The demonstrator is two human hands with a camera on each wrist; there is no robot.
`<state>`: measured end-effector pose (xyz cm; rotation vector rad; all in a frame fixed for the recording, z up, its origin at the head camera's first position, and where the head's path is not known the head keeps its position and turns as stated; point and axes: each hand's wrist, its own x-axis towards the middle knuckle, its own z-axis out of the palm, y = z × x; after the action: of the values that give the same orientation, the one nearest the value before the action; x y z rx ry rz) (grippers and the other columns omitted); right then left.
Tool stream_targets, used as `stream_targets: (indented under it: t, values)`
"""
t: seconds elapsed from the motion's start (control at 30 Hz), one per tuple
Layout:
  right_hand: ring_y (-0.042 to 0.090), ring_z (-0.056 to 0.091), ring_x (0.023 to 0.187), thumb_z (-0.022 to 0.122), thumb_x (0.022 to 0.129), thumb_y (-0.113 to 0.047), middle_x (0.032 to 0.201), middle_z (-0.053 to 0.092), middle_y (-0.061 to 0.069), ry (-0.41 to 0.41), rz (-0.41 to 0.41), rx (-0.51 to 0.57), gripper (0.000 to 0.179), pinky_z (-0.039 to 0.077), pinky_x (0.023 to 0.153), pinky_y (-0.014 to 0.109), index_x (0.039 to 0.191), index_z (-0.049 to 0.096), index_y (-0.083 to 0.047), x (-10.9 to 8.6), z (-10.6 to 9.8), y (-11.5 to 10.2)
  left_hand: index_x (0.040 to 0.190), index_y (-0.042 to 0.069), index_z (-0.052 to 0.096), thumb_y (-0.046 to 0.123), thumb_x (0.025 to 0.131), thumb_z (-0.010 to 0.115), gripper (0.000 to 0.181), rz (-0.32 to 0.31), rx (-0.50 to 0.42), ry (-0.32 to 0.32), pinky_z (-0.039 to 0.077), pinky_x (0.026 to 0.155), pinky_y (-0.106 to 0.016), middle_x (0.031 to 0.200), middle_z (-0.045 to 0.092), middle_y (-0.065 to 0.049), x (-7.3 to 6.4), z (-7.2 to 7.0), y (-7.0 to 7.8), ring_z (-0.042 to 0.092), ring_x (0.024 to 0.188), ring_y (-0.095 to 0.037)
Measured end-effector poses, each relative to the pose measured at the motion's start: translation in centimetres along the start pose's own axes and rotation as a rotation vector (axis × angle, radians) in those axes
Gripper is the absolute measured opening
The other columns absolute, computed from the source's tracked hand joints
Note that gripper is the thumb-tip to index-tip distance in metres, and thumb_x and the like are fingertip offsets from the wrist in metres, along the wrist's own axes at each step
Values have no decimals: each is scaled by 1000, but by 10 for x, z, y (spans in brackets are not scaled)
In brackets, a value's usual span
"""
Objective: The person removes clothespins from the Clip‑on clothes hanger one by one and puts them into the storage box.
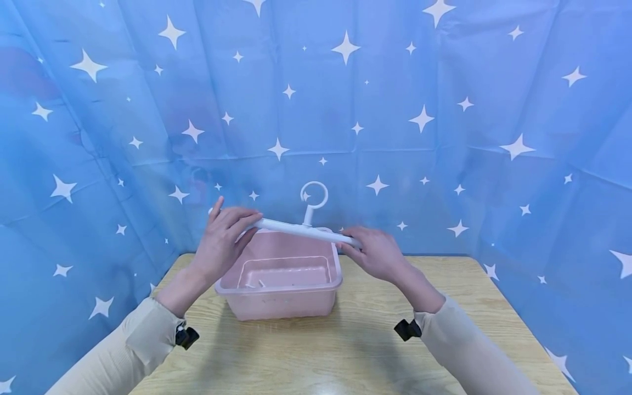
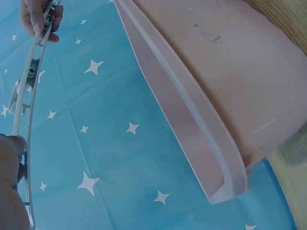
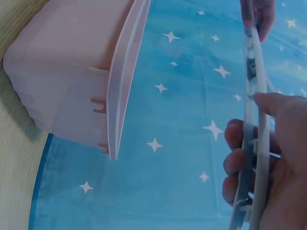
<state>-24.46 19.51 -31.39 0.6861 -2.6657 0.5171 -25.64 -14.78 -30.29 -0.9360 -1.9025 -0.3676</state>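
Observation:
A white plastic hanger (image 1: pixel 296 229) with a ring-shaped hook on top is held up above a pink plastic bin (image 1: pixel 281 304), tilted with its right end lower. My left hand (image 1: pixel 219 241) grips the bar near its left end, thumb below and fingers above. Its right end is gripped by my right hand (image 1: pixel 377 252). In the right wrist view, the fingers of the right hand (image 3: pixel 290 163) curl round the bar (image 3: pixel 260 143). From the left wrist, the hanger's underside (image 2: pixel 29 96) looks slotted, with cross-ribs and a metal-looking fitting near the middle.
The bin stands on a wooden table (image 1: pixel 375 340), with small pale bits (image 1: pixel 260 283) on its floor. A blue star-patterned curtain (image 1: pixel 316 109) surrounds the table at the back and sides. Black devices (image 1: pixel 186 336) sit at both sleeve cuffs.

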Motion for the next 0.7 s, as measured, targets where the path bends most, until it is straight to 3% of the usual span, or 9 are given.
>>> stream_targets:
  t: [0.33,0.57,0.7]
  values:
    - [10,50,68,60,99,-41,80,59,-9,-22,-24,4,26,40,60,30,114,68,-21,-9,-1,1,112,8,74,-2,77,82,38,15,-22,-18,30,116,-58,110,71,-9,-7,1,7,65,102,-30]
    - [10,52,71,60,99,-40,92,66,-7,-66,-20,3,29,41,62,30,120,68,-21,-18,-3,1,114,9,73,1,80,80,36,-17,-67,-83,27,121,-47,111,70,-8,-13,-4,14,64,104,-27]
    - [10,51,70,59,100,-40,91,66,-6,-87,-18,7,30,40,60,29,121,68,-21,-23,-5,-1,113,8,73,1,79,81,36,-11,-75,-85,31,118,-49,108,70,-8,-16,-4,18,64,101,-27]
